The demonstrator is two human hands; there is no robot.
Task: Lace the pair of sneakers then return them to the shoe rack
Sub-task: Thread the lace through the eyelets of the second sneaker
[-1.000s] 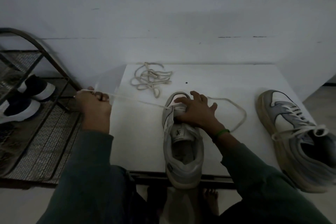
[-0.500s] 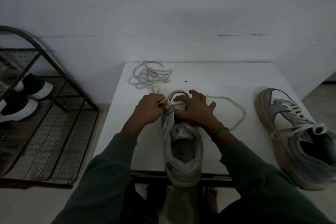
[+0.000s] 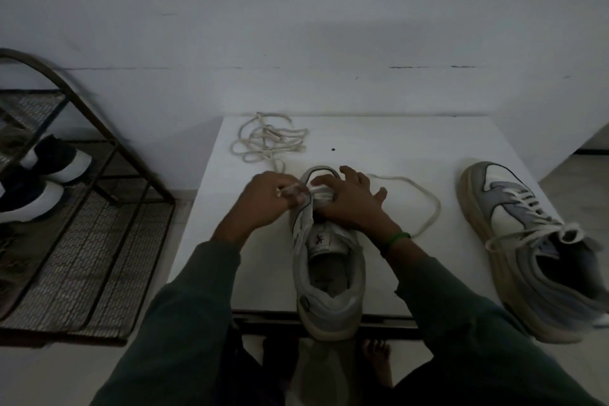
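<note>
A grey and white sneaker point(image 3: 329, 277) stands on the small white table point(image 3: 395, 148), heel over the near edge. My left hand point(image 3: 268, 199) pinches the end of its white lace point(image 3: 425, 204) at the left eyelets near the toe. My right hand point(image 3: 352, 203) presses on the front of the tongue, fingers spread. The lace loops out to the right of the shoe. A second sneaker point(image 3: 534, 244), laced, lies at the table's right edge. A loose lace point(image 3: 268, 142) is piled at the back of the table.
A metal mesh shoe rack point(image 3: 82, 224) stands on the floor to the left, with dark and white shoes point(image 3: 43, 175) on it. A white wall runs close behind the table. My bare feet point(image 3: 377, 359) show under the table's front edge.
My left hand, which had pulled the lace far out to the left a second ago, has come back to the shoe's eyelets. The right hand has stayed on the shoe.
</note>
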